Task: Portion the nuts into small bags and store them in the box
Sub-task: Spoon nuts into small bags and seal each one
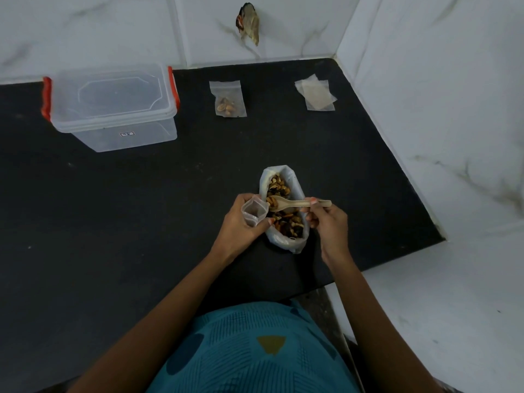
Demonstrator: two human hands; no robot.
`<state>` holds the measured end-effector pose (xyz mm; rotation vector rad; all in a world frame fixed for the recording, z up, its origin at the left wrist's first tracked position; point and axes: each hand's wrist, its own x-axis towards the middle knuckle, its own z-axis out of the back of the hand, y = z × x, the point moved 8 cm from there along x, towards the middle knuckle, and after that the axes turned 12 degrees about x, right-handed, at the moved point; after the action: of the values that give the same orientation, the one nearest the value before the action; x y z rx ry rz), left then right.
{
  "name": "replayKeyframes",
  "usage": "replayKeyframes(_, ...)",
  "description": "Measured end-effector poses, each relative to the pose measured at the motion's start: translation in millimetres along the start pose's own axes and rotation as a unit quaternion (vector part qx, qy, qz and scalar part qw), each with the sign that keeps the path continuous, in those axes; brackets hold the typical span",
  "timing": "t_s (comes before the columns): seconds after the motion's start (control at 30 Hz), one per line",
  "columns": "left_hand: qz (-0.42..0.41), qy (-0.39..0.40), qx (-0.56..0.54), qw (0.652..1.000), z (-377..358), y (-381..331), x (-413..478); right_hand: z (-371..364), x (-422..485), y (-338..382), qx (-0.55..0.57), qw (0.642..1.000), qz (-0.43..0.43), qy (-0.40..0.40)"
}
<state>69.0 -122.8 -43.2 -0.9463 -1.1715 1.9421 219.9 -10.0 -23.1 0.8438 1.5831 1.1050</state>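
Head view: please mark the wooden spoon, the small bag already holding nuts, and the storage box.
wooden spoon (pixel 296 204), head view, middle of its handle.
small bag with nuts (pixel 230 104), head view, lower half where the nuts sit.
storage box (pixel 113 95), head view, centre of its clear lid.

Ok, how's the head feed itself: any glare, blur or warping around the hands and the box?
Head view: dim, flat light, no hard shadows; the black counter swallows detail. Head view: wide-angle bend tilts the walls and splays the counter edges. Head view: faint sheen on the box, no real glare. Head view: left hand and right hand reasonably sharp; single nuts look soft.
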Motion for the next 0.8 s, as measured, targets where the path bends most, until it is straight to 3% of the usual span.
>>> replayKeyframes(0.27,0.002,-0.007,-0.008,1.0,1,0,0,12,3,-9,0.121,0.989,-0.071,-0.043)
replayKeyframes(0.5,-0.022,-0.032,0.038,0.999,2,-1,0,23,-2,-1,0.118,0.989,-0.058,-0.061)
replayKeyframes(0.8,-0.048,-0.061,0.042,0.996,8,-26,-2,5,-27,46,0.16,0.987,-0.029,0.005)
